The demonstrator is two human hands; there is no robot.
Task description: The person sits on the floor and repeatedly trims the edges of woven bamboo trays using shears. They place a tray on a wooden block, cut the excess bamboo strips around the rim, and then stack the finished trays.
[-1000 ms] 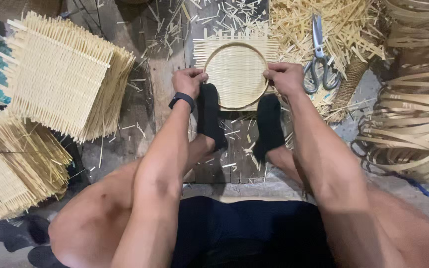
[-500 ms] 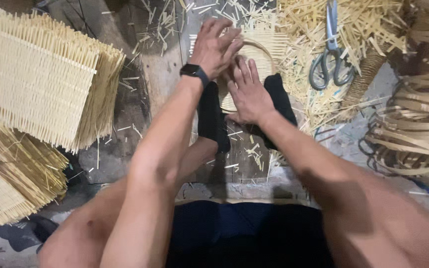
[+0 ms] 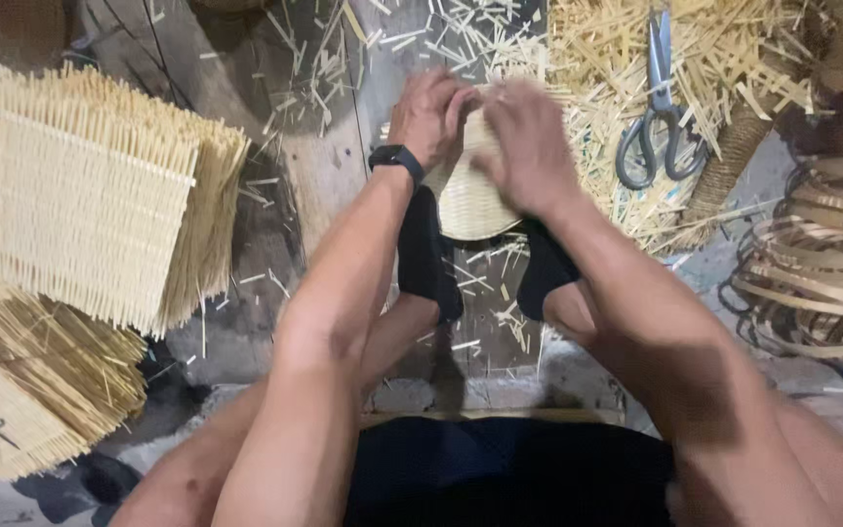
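Left hand: fingers curled over the upper left rim of the woven bamboo tray, gripping it.
Right hand: blurred, fingers pressed together on the tray's upper right rim.
Tray: mid floor, propped between two black-socked feet.
Scissors: right of the hands, on bamboo offcuts.
Woven mats: stacked at the floor's left edge.
Bamboo hoops: coiled at the right edge.

I see a pale yellow woven basket with a criss-cross pattern. My socks are black, my watch is black, my shorts are dark blue, and the scissors are grey.
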